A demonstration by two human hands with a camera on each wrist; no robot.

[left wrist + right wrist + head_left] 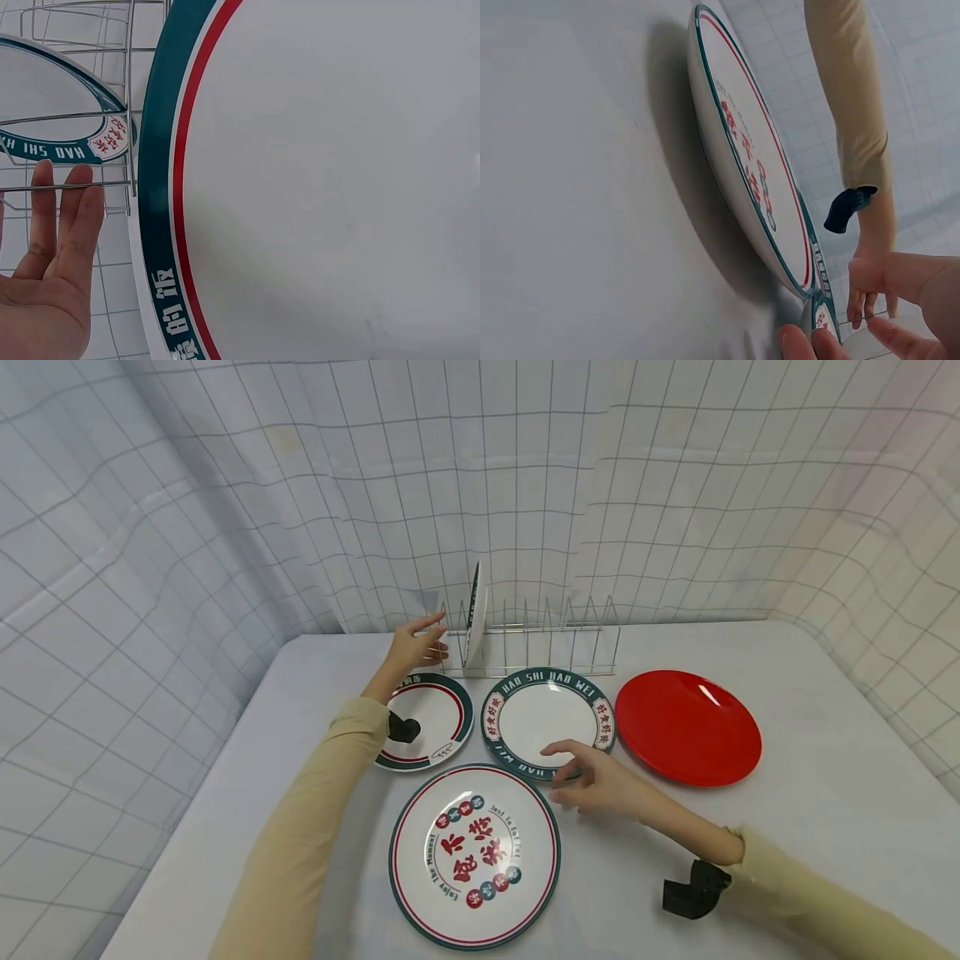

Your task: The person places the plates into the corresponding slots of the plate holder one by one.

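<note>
A plate (475, 618) stands on edge in the left part of the wire dish rack (555, 647). My left hand (420, 643) is at the rack's left end, its fingers (79, 217) extended beside the wires; whether they touch the wires I cannot tell. Below that wrist lies a green-and-red-rimmed plate (442, 710), partly covered by the arm. The fingers of my right hand (603, 781) are loosely bent and apart, with nothing held. They hover by the near right edge of the "HAO SHI HAO WEI" plate (547, 722).
A large white plate with red characters (517, 868) lies nearest me. To the right is a red plate (686, 727). All lie on a white table (810, 827), with a grid-patterned cloth (525, 485) behind the rack.
</note>
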